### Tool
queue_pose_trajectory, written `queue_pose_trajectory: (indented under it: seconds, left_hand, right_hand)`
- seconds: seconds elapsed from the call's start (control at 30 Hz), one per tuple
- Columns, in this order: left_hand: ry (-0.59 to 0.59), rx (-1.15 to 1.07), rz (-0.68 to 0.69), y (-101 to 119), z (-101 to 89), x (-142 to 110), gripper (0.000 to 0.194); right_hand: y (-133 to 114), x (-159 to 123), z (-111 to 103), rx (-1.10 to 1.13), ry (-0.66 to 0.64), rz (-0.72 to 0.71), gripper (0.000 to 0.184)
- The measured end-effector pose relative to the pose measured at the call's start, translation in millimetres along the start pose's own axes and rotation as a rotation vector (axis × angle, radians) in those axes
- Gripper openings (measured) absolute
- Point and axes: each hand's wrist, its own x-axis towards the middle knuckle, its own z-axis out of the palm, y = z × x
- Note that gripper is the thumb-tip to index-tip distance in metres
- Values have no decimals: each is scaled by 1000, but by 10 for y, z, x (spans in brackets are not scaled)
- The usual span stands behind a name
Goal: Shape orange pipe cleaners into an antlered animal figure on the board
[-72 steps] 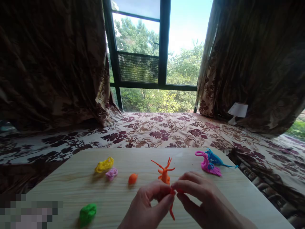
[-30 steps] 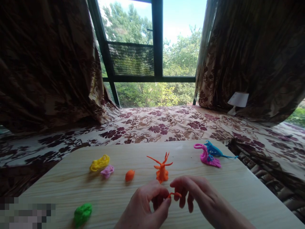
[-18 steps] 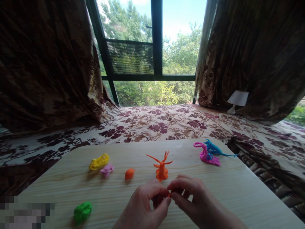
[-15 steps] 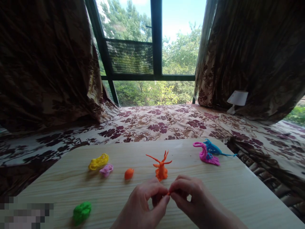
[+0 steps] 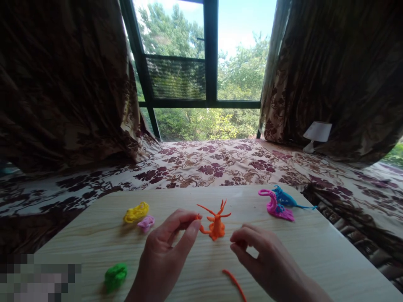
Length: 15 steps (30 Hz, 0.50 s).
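An orange clay figure (image 5: 216, 224) with thin branching arms stands on the wooden table (image 5: 94, 239). My left hand (image 5: 168, 251) is raised just left of it, thumb and forefinger pinched on a small orange clay bit (image 5: 197, 217) close to the figure's arm. To the figure's right and nearer to me, my right hand (image 5: 264, 262) hovers with its fingers curled, thumb and forefinger tips together and nothing visible in them. A thin orange clay strand (image 5: 234, 283) lies on the table between my hands. The left hand hides the table behind it.
On the table lie a yellow clay lump (image 5: 136, 212), a small pink lump (image 5: 146, 222), a green lump (image 5: 115, 276), and a pink clay shape (image 5: 275, 207) with a blue one (image 5: 285, 198). Beyond are a flowered bedcover (image 5: 204, 163), dark curtains, a window and a small white lamp (image 5: 316, 133).
My hands have parted. The orange strand they pinched together now lies on the table. My left hand has moved up to the figure with a small orange bit, covering the orange ball.
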Motion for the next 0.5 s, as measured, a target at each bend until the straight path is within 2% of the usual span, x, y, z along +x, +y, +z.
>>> queue_pose_trajectory:
  seconds: [0.1,0.2,0.37,0.5]
  left_hand:
    - [76,-27,-12,-74,-11,48,15]
    - [111,38,3,-98,-18,95,16]
    - [90,314,212,-111,-20,144,9]
    - [56,318,191,-165,-2,131,12]
  right_hand:
    - [-90,175,-129,-43,126,-110,12]
    - [-194,374,-173,-143,136,-189,16]
    - [-280,539,-22,-207,113,-216,21]
    - [-271,548,71,-228,128,-217,21]
